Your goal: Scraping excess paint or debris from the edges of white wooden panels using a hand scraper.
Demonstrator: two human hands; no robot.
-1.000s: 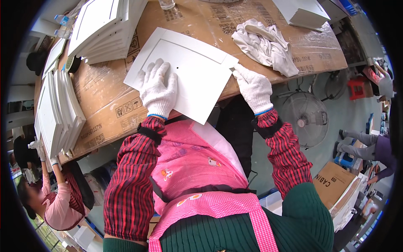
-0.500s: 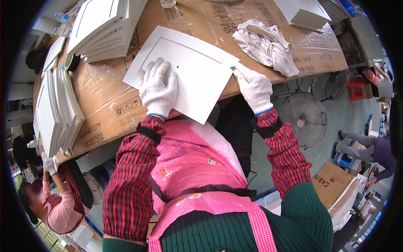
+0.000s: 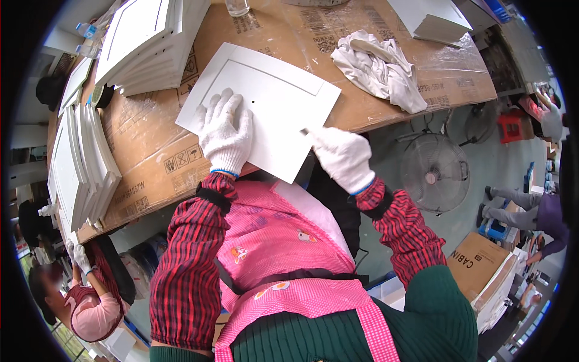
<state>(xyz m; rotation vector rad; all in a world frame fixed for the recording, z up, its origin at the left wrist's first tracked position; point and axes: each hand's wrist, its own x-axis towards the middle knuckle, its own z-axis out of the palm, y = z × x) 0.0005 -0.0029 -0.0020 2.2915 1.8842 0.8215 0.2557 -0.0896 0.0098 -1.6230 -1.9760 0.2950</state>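
A white panel (image 3: 274,108) with a grooved rectangle and a small dark hole lies near the front edge of the cardboard-covered table (image 3: 241,30). One corner juts out over that edge. My left hand (image 3: 225,136), in a white knit glove, rests flat on the panel's left part with its fingers spread. By the panel's right edge is my gloved right hand (image 3: 344,155), fingers closed. A small dark tip (image 3: 306,131) pokes out from them over the panel; the rest of it is hidden in the glove, so its kind cannot be made out.
A crumpled white cloth (image 3: 383,72) lies right of the panel. Stacks of white panels stand at far left (image 3: 151,54), left (image 3: 81,163) and far right (image 3: 434,24). A glass (image 3: 237,7) is at the back. A floor fan (image 3: 434,172) stands right; a co-worker (image 3: 90,301) is at lower left.
My right hand has moved from the panel's right corner down and left along its edge, and the small dark tip now shows. My left hand stays flat on the panel.
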